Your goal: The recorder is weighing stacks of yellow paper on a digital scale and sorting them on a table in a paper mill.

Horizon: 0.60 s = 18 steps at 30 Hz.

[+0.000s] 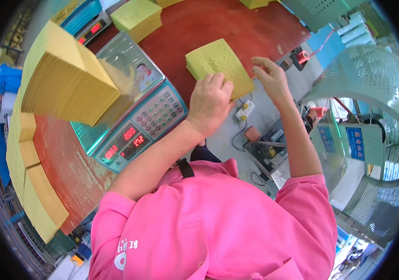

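A thick stack of yellow-green perforated paper sheets (218, 63) lies at the edge of a red table (218, 25). My left hand (211, 102) presses down on the stack's near corner, fingers curled over its edge. My right hand (269, 77) hovers at the stack's right edge with fingers apart, holding nothing. Pink sleeves cover my upper arms.
An electronic scale (136, 112) with red digit displays and a steel pan stands to the left, a tall pile of yellow paper (64, 79) on it. More yellow piles (26, 182) line the left edge; another (136, 18) sits at the back. Machinery with metal mesh guards (372, 74) stands right.
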### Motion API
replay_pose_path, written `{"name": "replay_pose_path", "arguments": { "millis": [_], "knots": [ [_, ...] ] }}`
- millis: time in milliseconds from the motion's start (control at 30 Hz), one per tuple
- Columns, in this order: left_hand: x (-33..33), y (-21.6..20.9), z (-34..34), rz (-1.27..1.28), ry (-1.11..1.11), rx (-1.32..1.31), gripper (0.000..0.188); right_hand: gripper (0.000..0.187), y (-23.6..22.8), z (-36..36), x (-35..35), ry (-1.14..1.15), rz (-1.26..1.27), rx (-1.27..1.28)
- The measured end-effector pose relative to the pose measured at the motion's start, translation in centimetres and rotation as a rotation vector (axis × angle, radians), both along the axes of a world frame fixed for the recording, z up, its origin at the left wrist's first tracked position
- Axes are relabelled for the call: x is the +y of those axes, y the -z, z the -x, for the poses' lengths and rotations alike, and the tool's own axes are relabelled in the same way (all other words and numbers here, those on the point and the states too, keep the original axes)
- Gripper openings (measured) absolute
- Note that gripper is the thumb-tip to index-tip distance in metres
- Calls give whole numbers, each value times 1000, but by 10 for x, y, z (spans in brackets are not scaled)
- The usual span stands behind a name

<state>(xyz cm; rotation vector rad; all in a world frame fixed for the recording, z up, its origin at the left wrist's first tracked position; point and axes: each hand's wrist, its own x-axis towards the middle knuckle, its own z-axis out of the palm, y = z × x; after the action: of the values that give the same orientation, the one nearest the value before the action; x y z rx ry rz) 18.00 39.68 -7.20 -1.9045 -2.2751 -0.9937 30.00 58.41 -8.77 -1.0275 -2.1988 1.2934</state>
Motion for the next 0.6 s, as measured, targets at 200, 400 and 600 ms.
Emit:
{"name": "replay_pose_path", "arguments": {
  "millis": [200,400,600],
  "knots": [
    [9,1,-2,35,2,53,30,32,17,-39,-1,90,74,103],
    [9,0,-2,31,10,56,19,28,21,-54,-9,121,212,143],
    [11,0,-1,-57,55,97,12,27,9,-50,-13,84,252,173]
  ]
}}
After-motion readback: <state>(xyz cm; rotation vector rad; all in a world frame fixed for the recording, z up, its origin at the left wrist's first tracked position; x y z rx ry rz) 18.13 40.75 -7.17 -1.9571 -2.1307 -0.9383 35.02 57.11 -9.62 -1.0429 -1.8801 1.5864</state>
